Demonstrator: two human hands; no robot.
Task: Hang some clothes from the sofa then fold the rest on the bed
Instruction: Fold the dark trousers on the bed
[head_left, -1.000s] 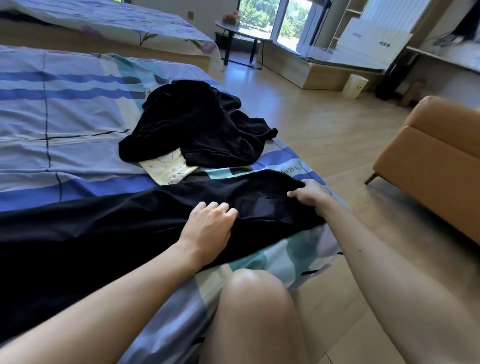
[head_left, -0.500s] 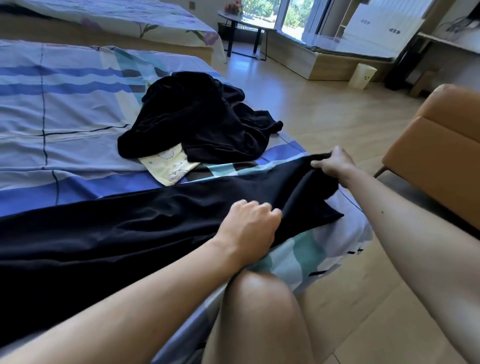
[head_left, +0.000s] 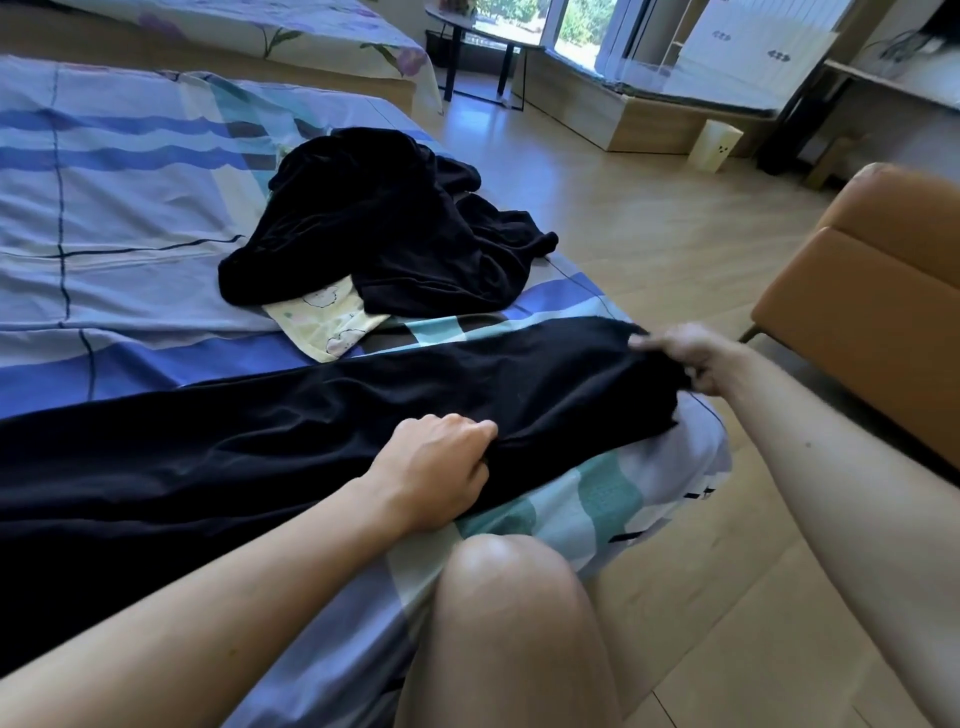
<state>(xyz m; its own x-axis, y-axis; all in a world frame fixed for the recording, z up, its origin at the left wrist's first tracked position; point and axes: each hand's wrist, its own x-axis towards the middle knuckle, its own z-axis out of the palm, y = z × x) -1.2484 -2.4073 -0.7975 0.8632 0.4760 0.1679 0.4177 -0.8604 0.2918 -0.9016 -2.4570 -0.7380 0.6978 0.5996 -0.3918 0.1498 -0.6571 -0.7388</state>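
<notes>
Step in hand: I read this as the folding half of the task. The long black soft-fabric garment (head_left: 311, 441) is being laid out flat on the bed, not yet folded.
Task item, location: the garment lies lengthwise across the near part of the blue-and-lilac striped bed sheet (head_left: 130, 208). One end is at the bed's right corner and the other runs out of view on the left.
Left hand (head_left: 436, 473): fingers curled, bunching a fold of the black fabric at its near edge, with the knuckles up.
Right hand (head_left: 691, 358): grasping the garment's end at the bed corner and lifting it slightly off the sheet. It is motion-blurred, so I cannot tell the exact finger placement.
Still to fold: a crumpled heap of black clothing (head_left: 395, 228) sits further up the bed, well apart from both hands. A pale yellow cloth with a cartoon print (head_left: 327, 322) pokes out from under its near side.
Sofa: the tan leather-look sofa (head_left: 872, 312) stands across the strip of wooden floor (head_left: 649, 234). I see no clothes on the part in view.
Progress, my estimate: hanging looks finished or set aside. Folding is barely started, with one item in hand and a heap waiting.
Next move calls for: tension between the two grips to pull out the wrinkles. Then the right-hand end carries over toward the left, edges matched.
Risk: the slack fabric may slide off the corner if the right grip lets go early.
</notes>
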